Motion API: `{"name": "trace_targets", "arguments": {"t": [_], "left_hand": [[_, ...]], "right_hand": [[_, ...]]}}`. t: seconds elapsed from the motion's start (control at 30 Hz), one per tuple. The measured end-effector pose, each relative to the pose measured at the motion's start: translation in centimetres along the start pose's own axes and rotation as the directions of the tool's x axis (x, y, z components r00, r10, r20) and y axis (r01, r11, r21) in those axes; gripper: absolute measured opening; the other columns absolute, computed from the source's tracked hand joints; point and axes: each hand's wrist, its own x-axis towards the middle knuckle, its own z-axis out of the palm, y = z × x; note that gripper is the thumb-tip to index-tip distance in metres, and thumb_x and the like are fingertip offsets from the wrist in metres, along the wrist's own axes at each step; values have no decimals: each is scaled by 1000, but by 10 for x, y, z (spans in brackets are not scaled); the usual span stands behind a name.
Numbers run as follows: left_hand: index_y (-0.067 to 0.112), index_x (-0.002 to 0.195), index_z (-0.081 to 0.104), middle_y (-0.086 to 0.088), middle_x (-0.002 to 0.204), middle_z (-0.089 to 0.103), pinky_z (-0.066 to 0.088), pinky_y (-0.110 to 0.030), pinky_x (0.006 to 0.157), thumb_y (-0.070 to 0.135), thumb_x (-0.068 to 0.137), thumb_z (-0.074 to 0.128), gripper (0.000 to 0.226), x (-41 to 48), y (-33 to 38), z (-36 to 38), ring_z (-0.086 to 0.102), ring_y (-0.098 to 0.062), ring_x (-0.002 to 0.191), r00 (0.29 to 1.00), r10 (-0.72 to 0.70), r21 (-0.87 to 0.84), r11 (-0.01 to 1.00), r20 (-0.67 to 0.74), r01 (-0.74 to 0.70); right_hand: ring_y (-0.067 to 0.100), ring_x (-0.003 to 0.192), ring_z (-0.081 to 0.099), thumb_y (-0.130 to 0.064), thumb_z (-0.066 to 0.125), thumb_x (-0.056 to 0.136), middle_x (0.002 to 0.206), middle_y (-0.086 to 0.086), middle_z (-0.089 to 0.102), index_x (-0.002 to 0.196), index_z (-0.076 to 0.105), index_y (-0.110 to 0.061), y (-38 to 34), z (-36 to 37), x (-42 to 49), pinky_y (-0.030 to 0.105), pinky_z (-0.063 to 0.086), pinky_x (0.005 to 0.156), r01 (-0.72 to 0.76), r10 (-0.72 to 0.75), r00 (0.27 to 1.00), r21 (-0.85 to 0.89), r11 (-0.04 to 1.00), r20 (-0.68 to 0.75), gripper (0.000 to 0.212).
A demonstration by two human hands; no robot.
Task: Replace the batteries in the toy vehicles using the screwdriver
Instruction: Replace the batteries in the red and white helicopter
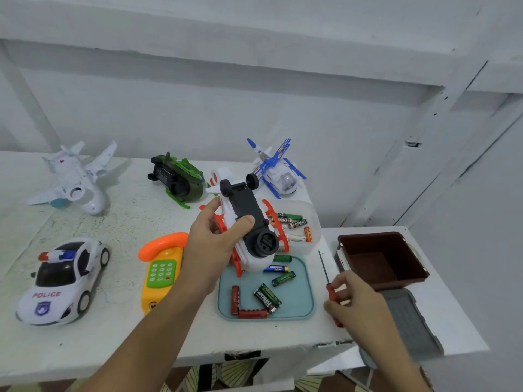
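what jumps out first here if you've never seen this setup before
The upturned toy helicopter draws the eye first: the left hand grips it above the middle of the table, black underside facing up. Next is the right hand pinching a red-handled screwdriver, just right of the blue tray of loose batteries. A police car sits near left.

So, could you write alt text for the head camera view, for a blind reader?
The left hand holds a white-and-orange toy helicopter upside down above a pale blue tray of loose batteries, while the right hand grips a red-handled screwdriver.
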Motion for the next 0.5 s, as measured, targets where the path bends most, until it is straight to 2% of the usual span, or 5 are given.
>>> {"name": "trace_targets", "arguments": {"t": [0.13,0.37,0.5], "left_hand": [[26,138,54,-4,103,76,58,-51,85,16,86,74,57,-6,-1,4,73,-25,94,1000,12,24,1000,-17,-12],[30,138,53,-3,105,75,57,-54,86,25,80,80,64,-15,-3,11,72,-26,97,995,22,61,998,-97,-16],[29,135,55,-2,106,75,57,-56,86,22,84,77,57,-23,-5,17,72,-25,97,994,35,74,997,-102,-28]], "right_hand": [[17,69,64,-15,72,79,81,-5,66,92,58,-22,-4,8,10,34,54,68,59,-58,998,-118,991,14,21],[16,81,62,-27,69,86,95,-3,63,103,60,-23,3,9,15,30,50,75,175,-166,984,-204,963,62,20],[17,86,60,-30,67,88,99,-1,63,106,61,-24,4,3,17,28,47,73,192,-173,979,-198,961,111,20]]}}
